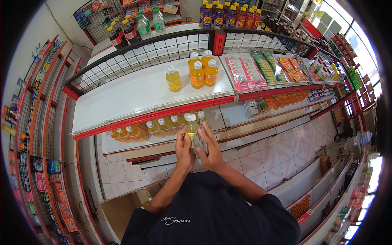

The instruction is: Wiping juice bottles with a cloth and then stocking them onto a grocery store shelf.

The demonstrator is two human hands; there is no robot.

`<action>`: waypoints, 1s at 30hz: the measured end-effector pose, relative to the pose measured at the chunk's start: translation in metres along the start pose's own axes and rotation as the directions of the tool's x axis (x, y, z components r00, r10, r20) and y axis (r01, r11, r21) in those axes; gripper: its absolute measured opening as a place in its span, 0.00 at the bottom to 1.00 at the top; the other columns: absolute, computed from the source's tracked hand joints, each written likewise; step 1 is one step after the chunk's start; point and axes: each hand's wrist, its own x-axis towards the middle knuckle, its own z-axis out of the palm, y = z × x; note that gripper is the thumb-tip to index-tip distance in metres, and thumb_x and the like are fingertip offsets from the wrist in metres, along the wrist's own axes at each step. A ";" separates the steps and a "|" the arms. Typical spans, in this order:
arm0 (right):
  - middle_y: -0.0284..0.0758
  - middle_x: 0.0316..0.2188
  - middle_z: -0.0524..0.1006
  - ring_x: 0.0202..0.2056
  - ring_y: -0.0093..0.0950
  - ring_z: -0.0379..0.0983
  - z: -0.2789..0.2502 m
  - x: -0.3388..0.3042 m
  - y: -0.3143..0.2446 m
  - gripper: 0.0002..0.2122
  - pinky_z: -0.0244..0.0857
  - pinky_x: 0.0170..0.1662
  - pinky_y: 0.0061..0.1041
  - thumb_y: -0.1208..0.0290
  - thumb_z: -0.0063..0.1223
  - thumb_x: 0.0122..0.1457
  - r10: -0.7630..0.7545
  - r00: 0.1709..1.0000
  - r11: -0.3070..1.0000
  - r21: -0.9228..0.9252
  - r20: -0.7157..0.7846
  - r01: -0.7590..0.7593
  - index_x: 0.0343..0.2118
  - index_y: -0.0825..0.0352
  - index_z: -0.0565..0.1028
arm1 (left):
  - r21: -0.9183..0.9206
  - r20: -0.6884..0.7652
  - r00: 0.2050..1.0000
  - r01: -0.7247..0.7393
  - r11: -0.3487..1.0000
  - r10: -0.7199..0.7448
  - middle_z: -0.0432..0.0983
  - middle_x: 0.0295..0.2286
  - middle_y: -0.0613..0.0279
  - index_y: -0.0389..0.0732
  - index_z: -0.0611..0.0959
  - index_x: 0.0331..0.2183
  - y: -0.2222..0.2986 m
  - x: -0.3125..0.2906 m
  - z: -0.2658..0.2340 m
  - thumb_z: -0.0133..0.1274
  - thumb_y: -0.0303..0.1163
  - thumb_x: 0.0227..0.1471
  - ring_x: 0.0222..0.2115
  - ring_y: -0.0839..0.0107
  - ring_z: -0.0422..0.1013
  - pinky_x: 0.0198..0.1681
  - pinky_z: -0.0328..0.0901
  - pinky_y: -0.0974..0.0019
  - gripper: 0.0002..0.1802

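In front of my chest, a clear bottle of yellow drink with a white cap (pixel 190 117) stands upright between my hands. My left hand (pixel 184 149) is closed round its left side. My right hand (pixel 211 149) lies along the other side with its fingers long and slightly bent, and a crumpled greyish piece, perhaps cloth (pixel 200 142), shows under them against the bottle. Just beyond, on the lower shelf, stand several yellow drink bottles (pixel 165 126) and orange drink bottles (pixel 133 132). Above, a single yellow bottle (pixel 173 79) stands beside a group of orange bottles (pixel 197 75).
The white upper shelf (pixel 122 96) has a red front edge and a black wire back. Packaged goods (pixel 245 71) lie to its right. An open cardboard box (pixel 122 212) stands on the floor at my left, a bottle inside. Stocked racks (pixel 36 122) line the left wall.
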 end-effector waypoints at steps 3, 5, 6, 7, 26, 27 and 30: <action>0.51 0.63 0.59 0.64 0.44 0.56 -0.002 0.026 -0.007 0.26 0.50 0.64 0.36 0.75 0.51 0.59 0.176 0.984 0.962 0.217 -0.016 -0.168 0.60 0.74 0.61 | -0.042 0.021 0.999 0.050 0.998 -0.049 0.71 0.49 0.60 0.38 0.66 0.56 -0.002 -0.003 0.000 0.42 0.38 0.66 0.49 0.73 0.68 0.52 0.64 0.68 0.21; 0.52 0.62 0.60 0.63 0.44 0.58 0.002 0.033 -0.011 0.26 0.51 0.64 0.36 0.75 0.51 0.59 0.266 0.959 0.916 0.335 -0.101 -0.219 0.59 0.74 0.61 | 0.008 -0.063 0.995 0.078 0.997 -0.077 0.71 0.49 0.59 0.35 0.66 0.56 -0.002 -0.006 0.004 0.40 0.37 0.67 0.48 0.74 0.69 0.51 0.65 0.68 0.22; 0.52 0.62 0.60 0.63 0.44 0.58 0.007 0.030 -0.007 0.26 0.51 0.64 0.36 0.75 0.51 0.59 0.266 0.959 0.917 0.335 -0.101 -0.219 0.59 0.74 0.61 | 0.008 -0.063 0.995 0.077 0.997 -0.077 0.71 0.49 0.59 0.35 0.66 0.56 -0.003 -0.005 0.003 0.40 0.37 0.67 0.48 0.74 0.69 0.51 0.65 0.68 0.22; 0.52 0.62 0.60 0.63 0.45 0.58 0.012 0.027 -0.003 0.26 0.51 0.64 0.36 0.75 0.52 0.58 0.162 0.967 0.956 0.274 -0.197 -0.104 0.59 0.74 0.61 | -0.002 -0.078 0.993 0.086 0.996 -0.086 0.71 0.49 0.59 0.34 0.66 0.56 -0.004 -0.004 0.002 0.41 0.37 0.67 0.48 0.74 0.69 0.51 0.65 0.67 0.22; 0.53 0.65 0.54 0.65 0.44 0.53 0.016 -0.001 -0.021 0.27 0.48 0.65 0.37 0.75 0.46 0.60 0.230 0.964 0.937 0.298 -0.134 -0.182 0.61 0.78 0.56 | 0.069 -0.058 0.998 0.020 0.997 -0.016 0.74 0.45 0.60 0.36 0.69 0.55 0.005 -0.001 0.013 0.43 0.37 0.66 0.44 0.75 0.71 0.46 0.66 0.70 0.21; 0.53 0.64 0.54 0.65 0.44 0.53 0.018 -0.011 -0.018 0.27 0.48 0.65 0.37 0.75 0.46 0.60 0.169 0.980 0.966 0.218 -0.110 -0.142 0.61 0.78 0.56 | 0.069 -0.058 0.998 0.018 0.997 -0.014 0.74 0.45 0.60 0.36 0.69 0.55 0.005 0.000 0.009 0.43 0.37 0.66 0.44 0.75 0.71 0.46 0.66 0.70 0.21; 0.53 0.64 0.54 0.65 0.45 0.53 0.018 -0.023 -0.010 0.27 0.47 0.66 0.37 0.75 0.47 0.59 0.113 0.992 0.984 0.141 -0.052 -0.105 0.61 0.78 0.57 | 0.144 -0.040 0.999 0.016 0.989 -0.010 0.73 0.46 0.61 0.38 0.67 0.56 0.008 0.002 -0.001 0.41 0.38 0.66 0.44 0.75 0.70 0.47 0.66 0.70 0.21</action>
